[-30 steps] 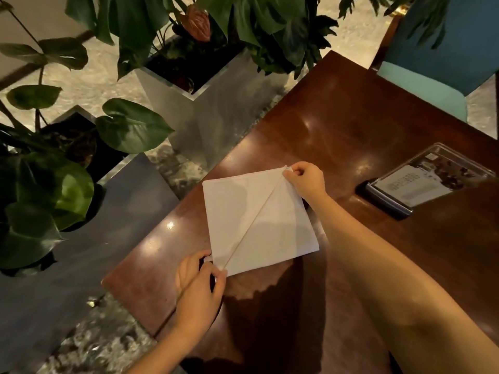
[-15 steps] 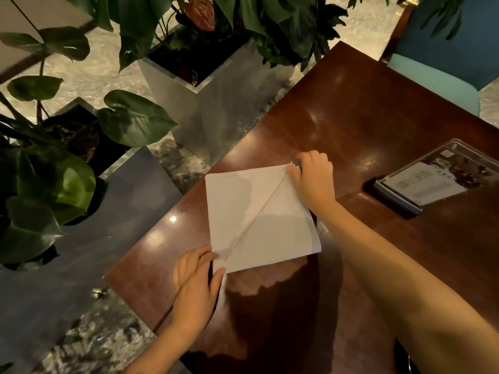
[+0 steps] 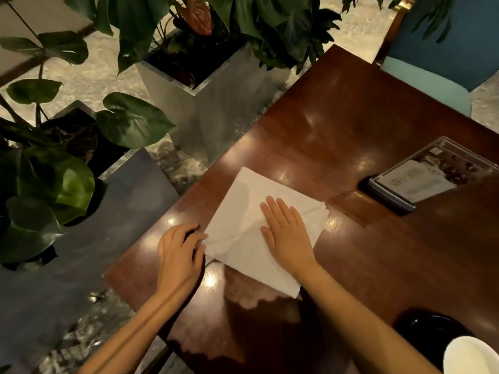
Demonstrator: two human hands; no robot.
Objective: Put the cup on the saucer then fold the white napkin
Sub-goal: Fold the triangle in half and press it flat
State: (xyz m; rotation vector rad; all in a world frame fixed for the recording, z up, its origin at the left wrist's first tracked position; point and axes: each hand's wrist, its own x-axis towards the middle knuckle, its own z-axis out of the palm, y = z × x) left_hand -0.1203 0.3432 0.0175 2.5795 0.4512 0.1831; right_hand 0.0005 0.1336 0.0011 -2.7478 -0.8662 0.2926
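As the left hand (image 3: 181, 251) pinches the napkin (image 3: 239, 211), the right hand (image 3: 286, 231) presses it.

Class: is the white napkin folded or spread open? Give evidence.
Folded: the napkin shows overlapping flaps and stacked edges at one corner; the right hand presses on it.

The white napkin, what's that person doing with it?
A person is folding the white napkin on the brown table. The right hand lies flat on top, pressing the folded layers down. The left hand pinches the napkin's left corner with curled fingers. At the bottom right edge, the white cup seems to sit on the dark saucer already, so only the folding is left.
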